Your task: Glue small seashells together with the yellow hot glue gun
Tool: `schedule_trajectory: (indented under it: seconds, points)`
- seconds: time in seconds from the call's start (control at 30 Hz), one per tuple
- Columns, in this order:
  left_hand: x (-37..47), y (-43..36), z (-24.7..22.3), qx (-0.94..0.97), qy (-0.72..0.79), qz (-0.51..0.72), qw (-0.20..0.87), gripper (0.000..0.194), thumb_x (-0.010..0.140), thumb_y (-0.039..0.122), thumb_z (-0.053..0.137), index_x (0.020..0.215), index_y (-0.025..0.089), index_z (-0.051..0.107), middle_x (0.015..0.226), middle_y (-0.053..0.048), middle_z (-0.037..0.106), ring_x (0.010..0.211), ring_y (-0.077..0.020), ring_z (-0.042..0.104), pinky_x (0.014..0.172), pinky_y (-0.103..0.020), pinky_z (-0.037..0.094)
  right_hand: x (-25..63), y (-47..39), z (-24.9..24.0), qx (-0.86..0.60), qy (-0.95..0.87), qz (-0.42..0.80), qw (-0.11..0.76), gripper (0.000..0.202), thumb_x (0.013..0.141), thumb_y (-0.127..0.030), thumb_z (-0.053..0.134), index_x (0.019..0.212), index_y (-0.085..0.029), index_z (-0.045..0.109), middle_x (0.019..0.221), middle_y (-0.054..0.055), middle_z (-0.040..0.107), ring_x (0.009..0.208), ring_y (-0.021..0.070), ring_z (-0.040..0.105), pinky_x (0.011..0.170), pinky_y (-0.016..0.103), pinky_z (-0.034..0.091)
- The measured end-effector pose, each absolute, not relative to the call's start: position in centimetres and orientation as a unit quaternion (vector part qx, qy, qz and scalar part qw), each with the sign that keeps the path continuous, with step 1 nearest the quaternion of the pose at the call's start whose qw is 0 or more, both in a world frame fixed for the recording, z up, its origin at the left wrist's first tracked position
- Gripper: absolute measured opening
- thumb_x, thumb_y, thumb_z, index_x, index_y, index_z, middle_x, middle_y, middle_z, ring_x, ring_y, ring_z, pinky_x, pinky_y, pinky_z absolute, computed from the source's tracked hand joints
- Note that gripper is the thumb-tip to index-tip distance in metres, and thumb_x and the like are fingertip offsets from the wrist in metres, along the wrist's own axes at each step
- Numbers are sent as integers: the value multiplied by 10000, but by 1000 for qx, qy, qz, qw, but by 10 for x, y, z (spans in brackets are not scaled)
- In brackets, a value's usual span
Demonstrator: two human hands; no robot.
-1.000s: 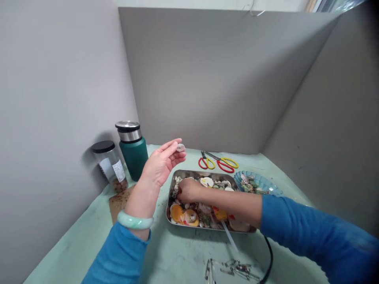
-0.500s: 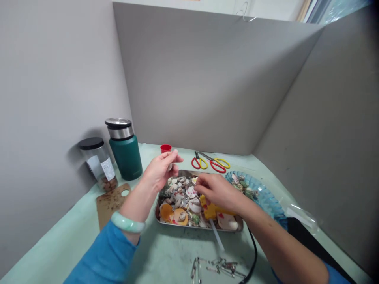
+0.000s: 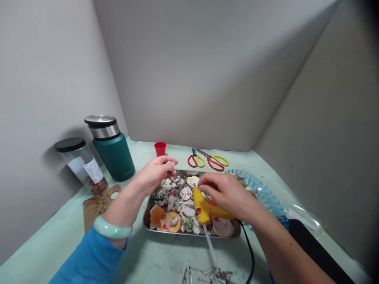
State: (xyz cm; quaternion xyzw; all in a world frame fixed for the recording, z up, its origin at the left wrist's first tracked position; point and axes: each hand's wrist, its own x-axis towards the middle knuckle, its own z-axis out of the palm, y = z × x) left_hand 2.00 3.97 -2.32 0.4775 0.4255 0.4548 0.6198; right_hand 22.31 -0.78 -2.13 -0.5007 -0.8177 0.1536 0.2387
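My left hand (image 3: 156, 172), with a pale green bangle (image 3: 113, 228) at its wrist, hovers over the back left of a metal tray (image 3: 189, 234). Its fingers are pinched; a whitish bit may be between them, too small to name. Seashells (image 3: 177, 197) fill the tray. A yellow glue gun (image 3: 202, 207) lies across the tray's right side, a glue stick (image 3: 209, 245) poking out of its rear. My right hand (image 3: 229, 193) is above the gun, thumb and forefinger closed together beside the nozzle. Whatever the right fingertips hold is hidden.
Behind the tray are a red cup (image 3: 160, 148) and two pairs of scissors (image 3: 217, 161). A blue plate (image 3: 268, 197) with shells stands at right. At left are a green bottle (image 3: 114, 156), a jar (image 3: 85, 167) and a brown board (image 3: 97, 205). Metal clips (image 3: 219, 275) lie in front.
The camera view has tipped down and shifted, so more of the glue gun shows. My left hand has turned slightly, fingers still together. The right fingertips are now beside the nozzle.
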Motion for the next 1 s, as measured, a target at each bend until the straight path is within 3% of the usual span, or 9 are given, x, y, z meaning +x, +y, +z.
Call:
schedule_trajectory:
  seconds: [0.13,0.27,0.4,0.5,0.7,0.8,1.0]
  points:
    - [8,45,-32,674,513,313,430,197,727,280,567,857,164,657,592,0,582,483,-127,468,483,-248,333,220,-3,-27,-505,-837,113,178,177,840,-152,499,782,-197,659,766,4,663,687,128,567,624,227,371]
    - [0,51,-43,787,524,223,239,168,711,287,551,777,191,673,655,-31,645,582,-181,538,549,-274,363,211,-4,-32,-511,-845,110,114,223,823,-92,492,809,-182,695,816,43,658,747,152,587,671,240,398]
    - [-1,54,-46,819,502,186,208,163,704,258,554,713,215,711,772,-66,698,734,-226,585,667,-302,385,207,-7,-31,-456,-863,127,176,219,898,-184,458,950,-192,670,941,52,644,850,153,584,760,254,410]
    - [-2,54,-46,833,494,150,198,180,690,242,559,740,229,731,789,-70,716,738,-231,597,671,-301,392,216,-7,-26,-464,-854,102,214,213,905,-237,458,1013,-206,640,1010,50,638,900,164,573,774,268,408]
    - [-7,55,-53,841,508,110,147,270,642,202,584,862,239,735,851,-101,719,793,-260,602,675,-313,394,250,-17,-34,-539,-839,49,57,130,820,-260,558,895,-208,652,884,61,655,831,216,577,661,292,393]
    - [-6,54,-55,834,531,107,107,286,635,218,600,887,264,726,816,-96,710,776,-262,593,639,-309,385,259,-29,-50,-543,-835,53,69,176,800,-266,593,964,-209,620,913,64,643,880,229,555,713,311,407]
    - [16,44,-60,853,507,85,84,209,682,190,552,755,264,733,745,-80,699,705,-236,600,615,-300,380,257,-43,-77,-515,-845,56,129,270,804,-214,586,1074,-204,581,983,81,630,948,242,530,838,383,389]
